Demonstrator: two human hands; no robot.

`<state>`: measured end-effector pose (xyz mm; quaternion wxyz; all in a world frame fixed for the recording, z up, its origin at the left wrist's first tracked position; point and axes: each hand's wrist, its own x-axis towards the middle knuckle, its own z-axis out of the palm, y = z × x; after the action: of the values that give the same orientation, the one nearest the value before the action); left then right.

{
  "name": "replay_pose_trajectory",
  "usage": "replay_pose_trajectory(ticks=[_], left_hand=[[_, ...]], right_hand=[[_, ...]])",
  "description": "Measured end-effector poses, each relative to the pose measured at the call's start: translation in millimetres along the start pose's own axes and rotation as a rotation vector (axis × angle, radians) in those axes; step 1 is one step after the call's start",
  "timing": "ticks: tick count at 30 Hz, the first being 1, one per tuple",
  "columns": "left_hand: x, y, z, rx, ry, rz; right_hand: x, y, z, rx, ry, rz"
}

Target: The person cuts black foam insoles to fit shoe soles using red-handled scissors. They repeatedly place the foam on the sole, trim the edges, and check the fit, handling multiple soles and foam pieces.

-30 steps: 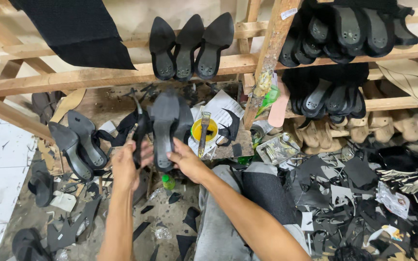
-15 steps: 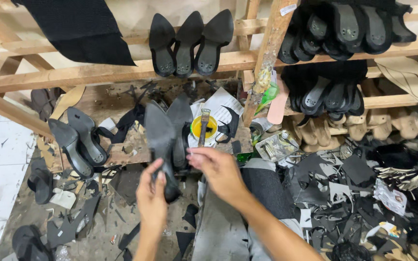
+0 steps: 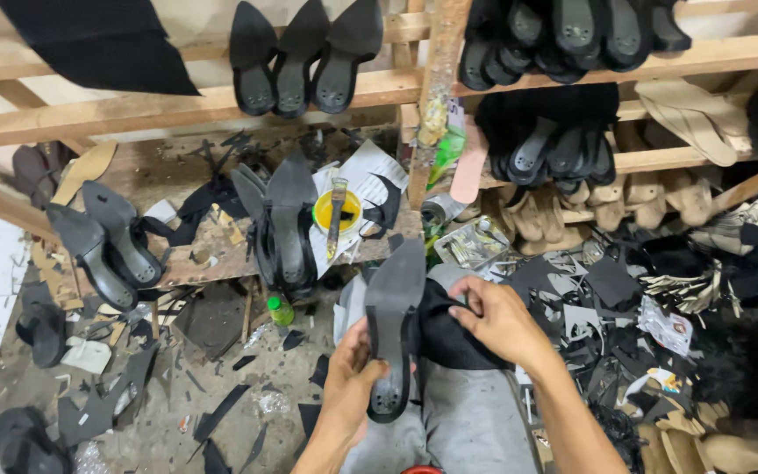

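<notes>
Head view: left hand (image 3: 353, 386) fingers grip the black shoe sole (image 3: 394, 325); right hand (image 3: 497, 320) fingers pinch its black upper (image 3: 449, 338).

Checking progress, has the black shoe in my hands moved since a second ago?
Yes. The shoe came down and right from the bench, toward the lap.

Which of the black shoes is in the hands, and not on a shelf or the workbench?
The black shoe at the centre, sole up: the left hand grips its heel end, the right hand holds its upper. All others rest untouched.
</notes>
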<state>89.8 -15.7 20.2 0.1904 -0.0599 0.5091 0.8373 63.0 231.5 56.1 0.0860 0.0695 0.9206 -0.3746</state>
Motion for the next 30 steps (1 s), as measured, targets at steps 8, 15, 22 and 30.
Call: replay_pose_trajectory(ticks=[8, 15, 22, 30], left_hand=[[5.6, -31.9, 18.6, -0.067, 0.091, -0.012], [-3.5, -62.2, 47.6, 0.205, -0.024, -0.109], [-3.5, -56.7, 60.0, 0.546, -0.049, -0.032], [-5.6, -30.3, 64.0, 0.817, 0.027, 0.331]], right_hand=[[-16.8, 38.3, -54.8, 0.419, 0.089, -0.030], [-36.2, 33.7, -95.7, 0.583, 0.265, -0.045], [-48.8, 34.2, -123.4, 0.675, 0.318, -0.138], [-41.5, 35.9, -124.4, 0.662, 0.221, -0.258]])
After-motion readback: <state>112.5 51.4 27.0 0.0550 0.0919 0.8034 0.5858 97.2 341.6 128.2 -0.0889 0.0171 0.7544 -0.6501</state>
